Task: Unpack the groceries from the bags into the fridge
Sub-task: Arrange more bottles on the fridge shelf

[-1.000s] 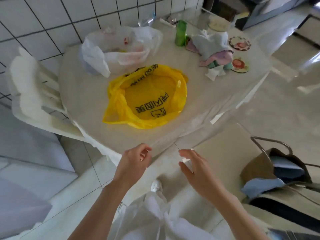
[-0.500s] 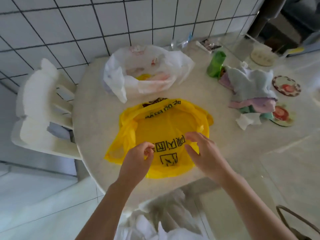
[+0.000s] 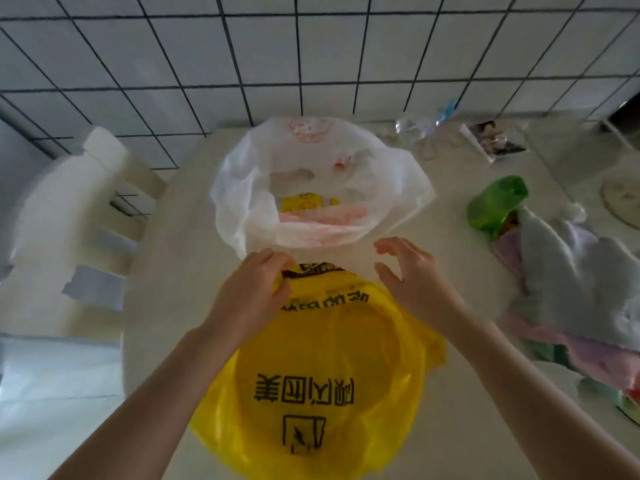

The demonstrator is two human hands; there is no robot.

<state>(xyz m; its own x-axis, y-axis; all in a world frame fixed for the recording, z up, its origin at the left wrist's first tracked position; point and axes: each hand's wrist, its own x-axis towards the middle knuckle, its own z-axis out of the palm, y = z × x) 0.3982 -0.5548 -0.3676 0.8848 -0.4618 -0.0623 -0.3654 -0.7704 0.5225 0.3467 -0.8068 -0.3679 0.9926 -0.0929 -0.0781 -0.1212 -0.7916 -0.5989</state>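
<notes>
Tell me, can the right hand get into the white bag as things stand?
Probably yes: the right hand hovers open just before the white bag, whose mouth gapes toward it, nothing between.

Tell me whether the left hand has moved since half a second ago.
Yes. The left hand went from the yellow bag's middle to its far edge, which it now pinches, nearer the white bag.

1. We see bare table [image 3: 180, 271] to the left of both bags, open for a hand to pass.
2. The yellow bag [image 3: 322, 368] lies flat, near the white bag [image 3: 311, 188], whose raised rim blocks the far centre.
3. To the right, the green bottle [image 3: 495, 206] and heaped cloths [image 3: 571, 278] crowd the surface.
4. The white chair [image 3: 69, 216] stands against the table's left edge.
5. The tiled wall [image 3: 311, 57] closes the far side.
</notes>
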